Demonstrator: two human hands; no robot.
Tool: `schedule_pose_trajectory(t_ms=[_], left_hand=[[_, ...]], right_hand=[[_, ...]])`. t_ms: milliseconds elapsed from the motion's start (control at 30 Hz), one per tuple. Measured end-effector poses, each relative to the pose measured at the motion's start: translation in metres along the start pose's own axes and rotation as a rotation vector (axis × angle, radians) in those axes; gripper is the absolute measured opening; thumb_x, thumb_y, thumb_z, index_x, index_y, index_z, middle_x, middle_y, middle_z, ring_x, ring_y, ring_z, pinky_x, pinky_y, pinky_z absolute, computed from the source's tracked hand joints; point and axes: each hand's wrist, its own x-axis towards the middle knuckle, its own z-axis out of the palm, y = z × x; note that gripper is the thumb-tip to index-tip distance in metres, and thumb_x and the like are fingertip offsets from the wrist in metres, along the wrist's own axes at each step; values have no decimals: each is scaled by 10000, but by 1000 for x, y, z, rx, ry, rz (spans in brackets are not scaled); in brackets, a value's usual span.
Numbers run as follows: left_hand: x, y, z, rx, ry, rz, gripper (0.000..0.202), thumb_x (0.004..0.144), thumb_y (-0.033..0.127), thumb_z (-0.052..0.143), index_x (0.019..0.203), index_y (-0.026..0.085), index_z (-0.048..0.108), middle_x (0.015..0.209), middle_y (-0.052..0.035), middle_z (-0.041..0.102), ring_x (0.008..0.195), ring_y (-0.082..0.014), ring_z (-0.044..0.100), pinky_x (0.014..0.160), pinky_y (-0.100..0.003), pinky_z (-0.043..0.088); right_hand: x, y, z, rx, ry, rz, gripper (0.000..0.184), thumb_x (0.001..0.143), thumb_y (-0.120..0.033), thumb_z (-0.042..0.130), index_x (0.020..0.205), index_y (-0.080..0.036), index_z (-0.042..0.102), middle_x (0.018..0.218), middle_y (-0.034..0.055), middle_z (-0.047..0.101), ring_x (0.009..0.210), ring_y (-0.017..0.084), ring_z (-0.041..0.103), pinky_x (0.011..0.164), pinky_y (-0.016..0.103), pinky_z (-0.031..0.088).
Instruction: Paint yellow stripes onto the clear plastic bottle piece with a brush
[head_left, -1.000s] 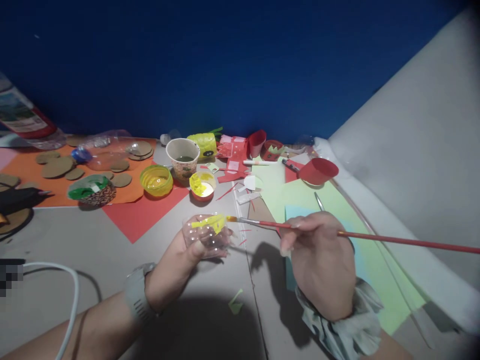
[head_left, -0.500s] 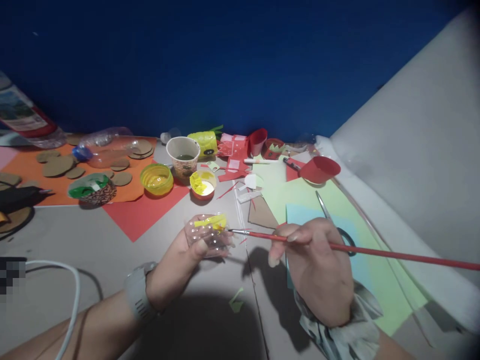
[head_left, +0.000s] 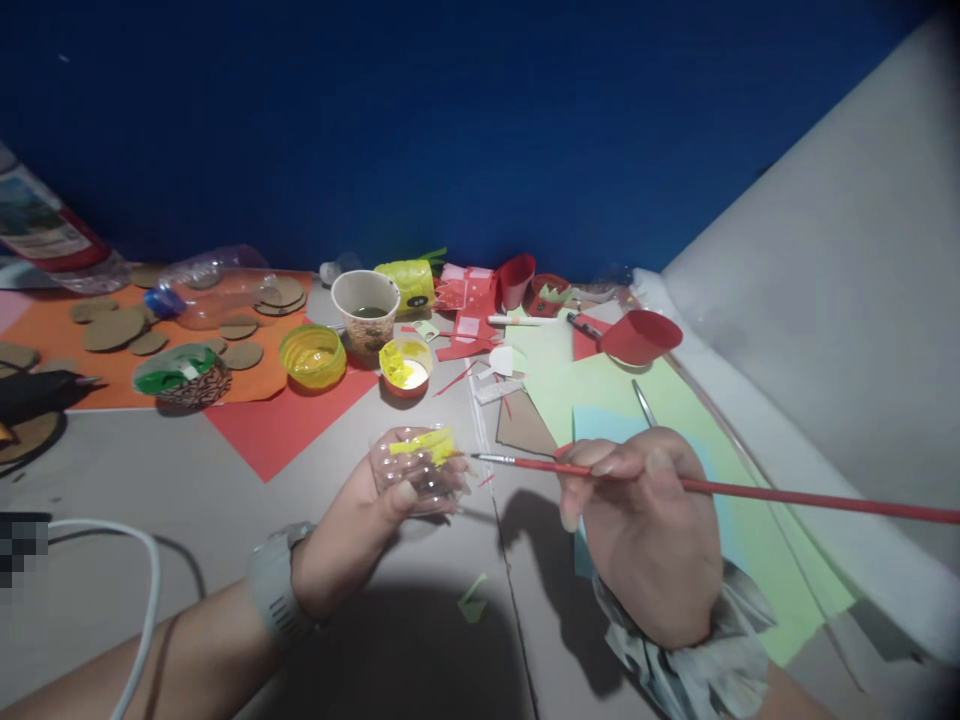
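Brush (head_left: 712, 488): long, thin, red handle; pinched between thumb and curled fingers of right hand (head_left: 645, 540); bristle end at the yellow patch.
Stroke: best kept short and light, along the yellow band, with little paint on the bristles, to avoid runs into the hollows.
Holding: left hand (head_left: 352, 530) closed around clear plastic piece (head_left: 416, 470) from below, thumb pressed on near side; advisable to keep fingertips off the wet yellow.
Steadiness: better with right wrist lowered onto table (head_left: 225, 500), and with the piece turned toward the bristles instead of reaching around.
Look: clear plastic piece transparent, bumpy with round hollows, one bright yellow stripe on its upper far part; exact shape hard to tell through the glare.
Place: lifted a little over middle of table, closer to near edge, left of light green paper (head_left: 592, 385).
Paint pot (head_left: 405, 365): small, yellow inside, toward back edge beside paper cup (head_left: 366, 310); within easy reach for reloading.
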Motion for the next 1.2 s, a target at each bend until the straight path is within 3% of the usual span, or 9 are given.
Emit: schedule_pose_trajectory(t_ms=[200, 600, 967, 1200], left_hand=[[1, -4, -3, -7, -28, 24, 396, 739, 394, 708, 1027, 143, 605, 982, -113, 692, 876, -228, 668, 744, -331, 581], [0, -5, -5, 12, -7, -2, 338, 796, 341, 658, 1053, 141, 570, 993, -108, 690, 867, -217, 676, 731, -314, 588], [2, -5, -5, 26, -41, 34, 423, 732, 434, 707, 1022, 146, 601, 995, -106, 686, 871, -216, 672, 740, -312, 588], [2, -6, -7, 24, -61, 31, 300, 801, 356, 651, 1031, 168, 610, 1031, -97, 683, 902, -213, 667, 747, -309, 584]], right_hand=[[0, -2, 1, 27, 5, 41, 254, 928, -257, 414, 778, -225, 617, 543, -25, 574, 492, 129, 565, 489, 275, 475], [0, -2, 1, 27, 26, 67, 257, 924, -274, 433, 749, -233, 618, 523, -27, 542, 482, 116, 526, 468, 252, 433], [0, -2, 0, 31, 57, 56, 245, 913, -311, 460, 735, -232, 608, 539, -30, 533, 487, 116, 521, 465, 253, 425], [1, -1, 2, 50, 56, 52, 246, 920, -284, 443, 757, -248, 624, 542, -26, 563, 481, 128, 542, 464, 271, 452]])
